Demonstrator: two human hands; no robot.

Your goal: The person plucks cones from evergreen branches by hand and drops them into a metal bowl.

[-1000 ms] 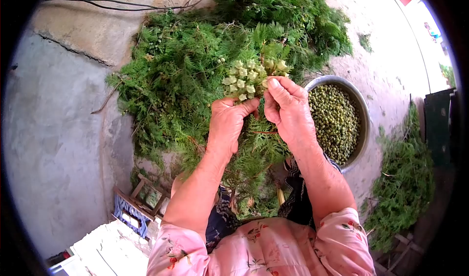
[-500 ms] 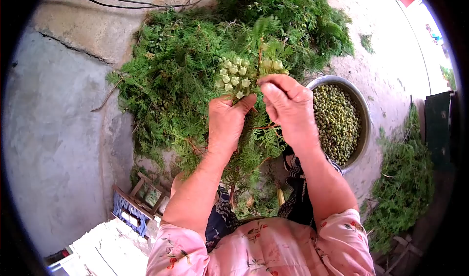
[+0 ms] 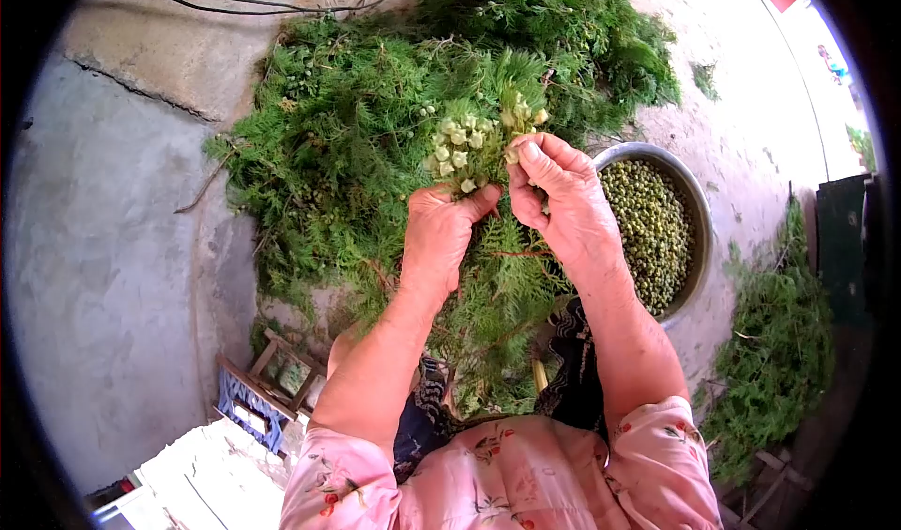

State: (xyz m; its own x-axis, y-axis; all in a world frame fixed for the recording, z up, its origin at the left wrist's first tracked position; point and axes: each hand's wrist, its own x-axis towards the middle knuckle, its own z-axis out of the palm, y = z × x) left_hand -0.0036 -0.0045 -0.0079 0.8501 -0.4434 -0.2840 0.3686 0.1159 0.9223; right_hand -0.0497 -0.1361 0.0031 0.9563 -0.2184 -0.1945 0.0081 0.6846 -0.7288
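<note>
My left hand (image 3: 438,234) is closed round a green branch with scale-like leaves, bearing a cluster of pale green cones (image 3: 458,143). Just to its right, my right hand (image 3: 560,187) pinches a small pale cone (image 3: 512,155) between thumb and forefinger. More cones (image 3: 522,113) show on the branch above those fingertips. Feathery foliage hangs down below both hands, towards my lap. Whether the pinched cone is still joined to its twig I cannot tell.
A large heap of cut green branches (image 3: 328,145) lies on the concrete floor ahead. To the right stands a metal basin (image 3: 702,213) holding many small green cones (image 3: 648,234). More branches (image 3: 774,352) lie at far right. A small wooden stool (image 3: 282,370) is at lower left; black cables (image 3: 244,6) run along the top.
My right hand has shifted slightly right and turned, and a cone now shows in its fingertips. The branch in my left hand has tilted, and its cone cluster sits a little further right.
</note>
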